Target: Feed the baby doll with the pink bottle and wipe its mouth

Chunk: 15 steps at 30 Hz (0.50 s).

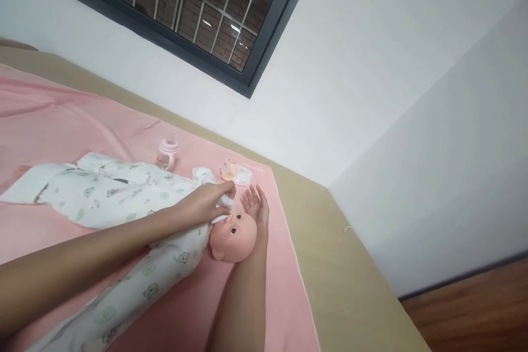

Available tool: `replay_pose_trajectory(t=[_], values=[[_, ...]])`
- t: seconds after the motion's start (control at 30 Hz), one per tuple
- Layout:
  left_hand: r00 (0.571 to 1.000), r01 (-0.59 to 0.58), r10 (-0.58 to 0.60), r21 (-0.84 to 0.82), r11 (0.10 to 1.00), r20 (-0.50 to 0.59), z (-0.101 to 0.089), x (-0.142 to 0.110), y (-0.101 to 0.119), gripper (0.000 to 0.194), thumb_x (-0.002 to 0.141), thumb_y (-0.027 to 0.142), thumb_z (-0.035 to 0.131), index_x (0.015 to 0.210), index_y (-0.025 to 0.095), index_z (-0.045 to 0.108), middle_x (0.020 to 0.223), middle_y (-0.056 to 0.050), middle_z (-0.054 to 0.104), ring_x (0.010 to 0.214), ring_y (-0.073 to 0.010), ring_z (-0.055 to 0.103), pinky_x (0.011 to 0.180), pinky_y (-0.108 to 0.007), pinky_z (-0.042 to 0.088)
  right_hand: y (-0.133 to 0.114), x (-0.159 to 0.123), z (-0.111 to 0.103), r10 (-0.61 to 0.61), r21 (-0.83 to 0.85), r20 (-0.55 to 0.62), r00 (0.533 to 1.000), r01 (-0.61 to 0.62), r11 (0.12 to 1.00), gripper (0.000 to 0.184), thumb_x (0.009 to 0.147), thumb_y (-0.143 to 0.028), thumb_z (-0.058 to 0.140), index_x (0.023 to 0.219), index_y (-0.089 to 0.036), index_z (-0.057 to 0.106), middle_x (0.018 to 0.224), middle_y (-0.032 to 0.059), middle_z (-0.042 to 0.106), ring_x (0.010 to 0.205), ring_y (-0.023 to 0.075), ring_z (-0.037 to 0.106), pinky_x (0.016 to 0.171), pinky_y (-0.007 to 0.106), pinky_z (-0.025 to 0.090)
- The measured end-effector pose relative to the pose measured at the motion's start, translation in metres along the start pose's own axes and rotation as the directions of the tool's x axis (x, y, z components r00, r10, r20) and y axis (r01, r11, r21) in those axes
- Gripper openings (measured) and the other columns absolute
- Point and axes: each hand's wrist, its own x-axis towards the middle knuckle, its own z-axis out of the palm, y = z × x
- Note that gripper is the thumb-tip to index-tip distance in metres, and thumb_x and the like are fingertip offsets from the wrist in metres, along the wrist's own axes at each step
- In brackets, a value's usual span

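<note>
A baby doll (233, 236) in a white printed sleepsuit (124, 198) lies on a pink blanket (61, 121). My left hand (206, 203) is closed on a small white cloth (225, 209) and presses it against the doll's face. My right hand (256, 210) lies open beside the top of the doll's head, fingers stretched out and touching or nearly touching it.
A pink baby bottle (167, 153) stands on the blanket beyond the doll. A small white and orange cloth item (236, 172) lies near the blanket's far corner. The tan mattress (350, 286) ends at the white wall (371, 93); a wooden floor (482, 313) shows at right.
</note>
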Motion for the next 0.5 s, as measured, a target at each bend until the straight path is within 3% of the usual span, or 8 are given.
replay_pose_trajectory(t=[0.23,0.4,0.5], values=[[1.0,-0.017,0.017,0.008,1.0,-0.021,0.001,0.004,-0.002,0.012,0.072,0.019,0.05,0.083,0.021,0.044,0.078,0.0,0.059,0.074,-0.0195,0.056,0.062,-0.026,0.035,-0.002,-0.004,0.003,-0.006,-0.004,0.025,1.0,0.006,1.0,0.035,0.077,-0.043,0.061,0.108,-0.028,0.062,0.125,0.0029,0.059,0.109,0.0155,0.058,0.093,0.033,0.048],[0.999,-0.023,0.023,0.009,1.0,-0.029,-0.021,0.005,-0.002,0.017,0.07,0.024,0.052,0.085,0.021,0.047,0.082,0.0,0.059,0.078,-0.02,0.057,0.065,-0.026,0.037,-0.002,-0.003,0.003,0.001,-0.029,-0.017,1.0,-0.001,1.0,0.036,0.076,-0.042,0.061,0.109,-0.028,0.062,0.12,0.0038,0.061,0.105,0.0162,0.059,0.091,0.034,0.049],[0.999,-0.002,0.002,0.004,1.0,0.05,-0.031,0.002,0.001,0.019,0.069,0.026,0.056,0.086,0.021,0.05,0.085,0.0,0.061,0.08,-0.0204,0.058,0.066,-0.025,0.038,0.003,-0.001,-0.001,-0.018,-0.065,-0.008,1.0,0.017,0.998,0.04,0.076,-0.046,0.06,0.11,-0.026,0.06,0.116,0.0052,0.063,0.103,0.0162,0.06,0.091,0.035,0.05]])
